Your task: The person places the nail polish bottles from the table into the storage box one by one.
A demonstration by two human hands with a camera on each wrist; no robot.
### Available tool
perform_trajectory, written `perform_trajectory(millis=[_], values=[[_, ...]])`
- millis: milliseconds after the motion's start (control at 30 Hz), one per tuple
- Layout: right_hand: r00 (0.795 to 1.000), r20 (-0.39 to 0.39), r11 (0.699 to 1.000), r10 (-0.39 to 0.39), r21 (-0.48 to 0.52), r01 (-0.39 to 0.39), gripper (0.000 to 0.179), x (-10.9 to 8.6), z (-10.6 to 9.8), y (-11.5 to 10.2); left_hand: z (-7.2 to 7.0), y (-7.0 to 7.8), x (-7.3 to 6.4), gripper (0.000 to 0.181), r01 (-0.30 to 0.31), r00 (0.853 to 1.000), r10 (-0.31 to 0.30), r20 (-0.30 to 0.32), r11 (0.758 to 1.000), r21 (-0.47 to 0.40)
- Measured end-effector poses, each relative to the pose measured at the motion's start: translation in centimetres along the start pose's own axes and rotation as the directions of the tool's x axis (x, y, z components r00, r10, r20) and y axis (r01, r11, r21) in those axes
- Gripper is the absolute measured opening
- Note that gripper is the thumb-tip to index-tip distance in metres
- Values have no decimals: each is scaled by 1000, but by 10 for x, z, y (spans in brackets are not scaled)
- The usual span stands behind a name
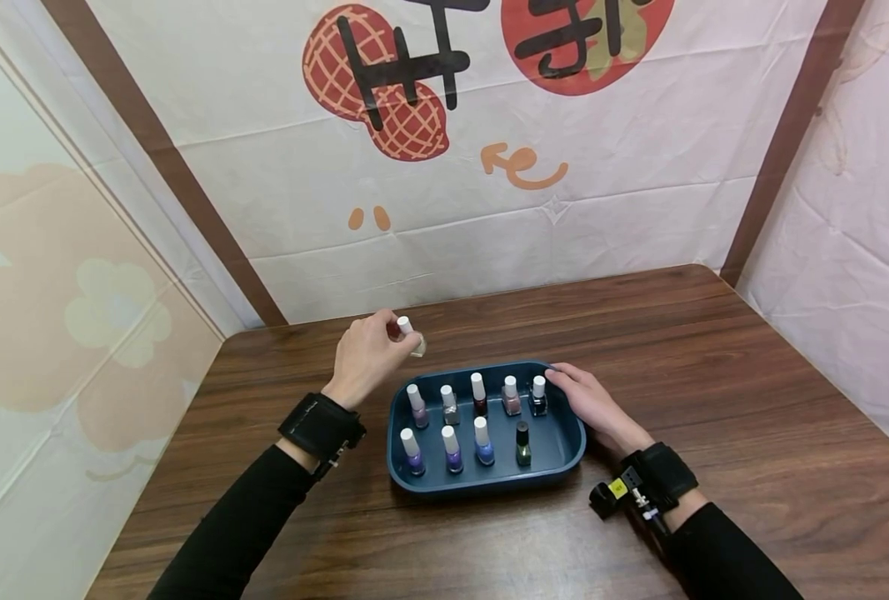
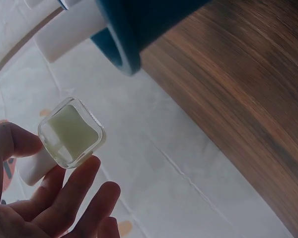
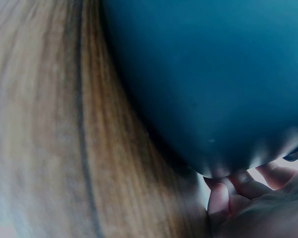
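Note:
My left hand pinches a nail polish bottle by its white cap, raised just beyond the tray's far left corner. Pale yellow-green polish shows through its clear, square glass base in the left wrist view. With my right hand I hold the blue tray at its far right corner, fingers against the outer wall. Two rows of nail polish bottles stand in the tray. Most have white caps, among them a purple bottle and a blue bottle; a green bottle has a black cap.
The tray sits on a brown wood-grain table. Behind the table hangs a white printed cloth, with more cloth walls at left and right. Both wrists wear black straps, the right strap carrying a small device.

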State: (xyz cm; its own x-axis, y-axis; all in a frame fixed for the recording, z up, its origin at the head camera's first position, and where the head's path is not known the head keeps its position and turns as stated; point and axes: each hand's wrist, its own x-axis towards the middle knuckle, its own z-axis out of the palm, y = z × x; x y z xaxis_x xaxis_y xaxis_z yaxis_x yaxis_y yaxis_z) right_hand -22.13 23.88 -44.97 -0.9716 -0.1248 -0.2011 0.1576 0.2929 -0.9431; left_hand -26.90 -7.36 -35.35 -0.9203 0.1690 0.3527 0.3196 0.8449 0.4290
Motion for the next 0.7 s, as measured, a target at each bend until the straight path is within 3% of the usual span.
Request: perform_trajectory(millis=[700], values=[[1000,-6,1000,-3,16,3,46,0,0,0,9,38,-6,19,-113,994,113,8,994,-14]])
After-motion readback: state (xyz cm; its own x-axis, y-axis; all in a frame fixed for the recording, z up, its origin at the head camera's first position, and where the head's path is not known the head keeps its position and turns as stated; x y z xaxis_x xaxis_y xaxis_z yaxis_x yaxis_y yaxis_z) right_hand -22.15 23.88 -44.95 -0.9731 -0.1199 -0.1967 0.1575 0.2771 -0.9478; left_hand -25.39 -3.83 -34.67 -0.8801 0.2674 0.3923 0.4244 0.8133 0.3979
